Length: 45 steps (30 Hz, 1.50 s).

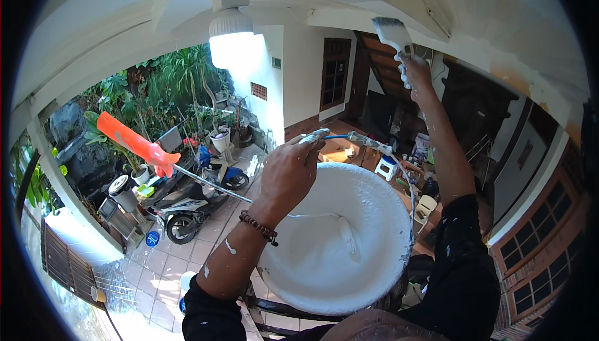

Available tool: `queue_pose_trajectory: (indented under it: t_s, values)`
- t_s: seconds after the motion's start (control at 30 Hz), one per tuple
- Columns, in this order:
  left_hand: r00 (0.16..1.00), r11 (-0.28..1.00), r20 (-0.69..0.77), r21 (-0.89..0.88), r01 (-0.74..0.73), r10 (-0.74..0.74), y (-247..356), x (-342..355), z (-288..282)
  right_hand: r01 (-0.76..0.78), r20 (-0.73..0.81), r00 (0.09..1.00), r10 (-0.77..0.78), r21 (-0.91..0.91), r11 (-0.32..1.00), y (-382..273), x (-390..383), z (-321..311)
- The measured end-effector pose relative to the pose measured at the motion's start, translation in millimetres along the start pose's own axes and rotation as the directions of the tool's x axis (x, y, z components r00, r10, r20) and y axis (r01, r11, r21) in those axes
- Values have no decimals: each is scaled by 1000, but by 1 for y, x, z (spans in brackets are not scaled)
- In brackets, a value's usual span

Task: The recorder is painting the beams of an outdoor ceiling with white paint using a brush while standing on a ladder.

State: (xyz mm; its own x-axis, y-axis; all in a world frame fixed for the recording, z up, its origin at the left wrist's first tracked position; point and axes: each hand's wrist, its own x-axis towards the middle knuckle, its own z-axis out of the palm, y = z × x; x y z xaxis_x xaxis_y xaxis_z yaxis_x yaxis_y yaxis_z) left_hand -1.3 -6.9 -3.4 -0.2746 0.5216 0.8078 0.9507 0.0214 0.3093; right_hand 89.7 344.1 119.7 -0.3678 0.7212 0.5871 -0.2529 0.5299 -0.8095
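My right hand (pixel 415 76) is raised at the upper right, closed around a paintbrush (pixel 391 33) whose bristles point up near the ceiling beam. Below, a round bucket (pixel 374 197) coated in white paint stands in front of me. My left hand (pixel 290 169) is over its far left rim, fingers curled around the bucket's wire handle (pixel 371 143), which has a blue part by the fingertips. A paint roller with an orange handle (pixel 131 144) sticks out to the left; its metal rod passes behind my left wrist. The white-covered roller end (pixel 348 236) lies inside the bucket.
Dark rails (pixel 281 308) lie under the bucket, high above a tiled floor (pixel 146 275). A lit lamp (pixel 231 38) hangs from the ceiling. Below are a parked motorbike (pixel 190 207), potted plants and a white stool (pixel 387 166). Wooden-framed windows (pixel 540 250) line the right wall.
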Motion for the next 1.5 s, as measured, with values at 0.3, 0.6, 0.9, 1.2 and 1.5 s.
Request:
queue_pose_trajectory:
  t_s: [0.3,0.6,0.9,1.2,1.5]
  values:
    - [999,999,21,24,35,-35,5,-1,-4,-130,388,915,115,14,991,-9,-1,84]
    - [999,998,-42,-58,-1,-1,5,2,3,-245,491,854,170,93,965,-70,32,176]
    - [1000,1000,9,27,1,-1,-1,-1,-1,-236,544,838,48,282,930,-67,-5,108]
    - [1000,999,-13,-24,26,-27,9,1,0,-220,521,848,96,181,959,-69,27,166]
    - [997,996,10,-45,73,-72,3,1,-2,-193,477,879,17,321,927,-92,-30,70]
